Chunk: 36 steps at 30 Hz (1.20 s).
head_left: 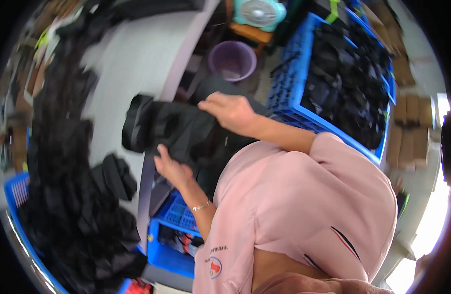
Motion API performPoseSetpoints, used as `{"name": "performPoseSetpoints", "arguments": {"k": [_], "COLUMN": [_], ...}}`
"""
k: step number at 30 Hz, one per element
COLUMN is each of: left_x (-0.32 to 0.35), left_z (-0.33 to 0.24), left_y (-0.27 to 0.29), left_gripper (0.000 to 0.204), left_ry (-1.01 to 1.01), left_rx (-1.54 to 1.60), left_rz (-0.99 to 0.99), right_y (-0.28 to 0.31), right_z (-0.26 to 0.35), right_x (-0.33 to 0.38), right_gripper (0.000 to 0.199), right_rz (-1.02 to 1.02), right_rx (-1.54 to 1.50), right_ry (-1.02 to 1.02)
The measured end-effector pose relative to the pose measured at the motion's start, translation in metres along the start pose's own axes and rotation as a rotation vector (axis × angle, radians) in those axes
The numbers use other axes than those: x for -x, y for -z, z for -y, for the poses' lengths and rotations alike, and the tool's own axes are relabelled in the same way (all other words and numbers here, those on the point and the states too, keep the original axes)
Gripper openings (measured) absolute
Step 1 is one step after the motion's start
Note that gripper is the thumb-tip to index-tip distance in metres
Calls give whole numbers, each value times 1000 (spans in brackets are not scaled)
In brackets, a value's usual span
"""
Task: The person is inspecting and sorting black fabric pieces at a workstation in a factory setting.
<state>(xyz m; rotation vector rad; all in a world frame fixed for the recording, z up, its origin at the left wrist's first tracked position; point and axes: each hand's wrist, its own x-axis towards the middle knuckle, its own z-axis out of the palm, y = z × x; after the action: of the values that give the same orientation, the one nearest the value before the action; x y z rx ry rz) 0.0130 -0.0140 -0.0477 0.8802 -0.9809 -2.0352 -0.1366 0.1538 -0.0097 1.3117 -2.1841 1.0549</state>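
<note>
While both hands work at the edge of the table, the scene reads as follows.

Left hand: the left hand [172, 169] lies flat, fingers spread and pressing on the near end of a black garment [181, 130]; nothing is pinched between its fingers as far as the view shows.
Right hand: the right hand [230, 111] rests on top of the same garment at its far side, fingers curled loosely over the cloth; whether it pinches the fabric cannot be told.
Garment: dark, folded over, lying between the two hands and reaching out beyond the left hand onto the white table [132, 59], its rolled end hanging past the fingertips.
Wrist: a thin gold bracelet [201, 207] sits just behind the left hand.
Beyond the left hand: a long heap of black clothes [63, 161] covers the far side of the table, well apart from the grip.
Under the left hand: a blue crate [174, 255] below the table edge.
Beyond the right hand: a large blue crate [296, 73] filled with black pieces, a purple bucket [232, 60] and a pale green fan [259, 13].
Sleeve: a pink sleeve [333, 161] covers the right upper arm.
</note>
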Motion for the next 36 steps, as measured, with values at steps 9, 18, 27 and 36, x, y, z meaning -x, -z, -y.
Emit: {"name": "performPoseSetpoints", "arguments": {"k": [9,18,27,36], "left_x": [16,84,158,217], "left_z": [20,18,-59,-175], "left_y": [-32,-97,-147,-183], "left_gripper": [40,46,58,21], "left_ry": [-110,118,-28,-502], "left_rx": [2,-295,-43,480], "left_rz": [-26,516,1109,1152], "right_y": [38,140,393,328], "right_z": [2,-96,-169,-214], "right_x": [41,131,395,426], "right_gripper": [78,25,13,73], "right_rz": [293,-719,-1218,-690], "right_rx": [-1033,-1018,-98,1463], "right_ry": [-914,-1310,-1186,-1247]}}
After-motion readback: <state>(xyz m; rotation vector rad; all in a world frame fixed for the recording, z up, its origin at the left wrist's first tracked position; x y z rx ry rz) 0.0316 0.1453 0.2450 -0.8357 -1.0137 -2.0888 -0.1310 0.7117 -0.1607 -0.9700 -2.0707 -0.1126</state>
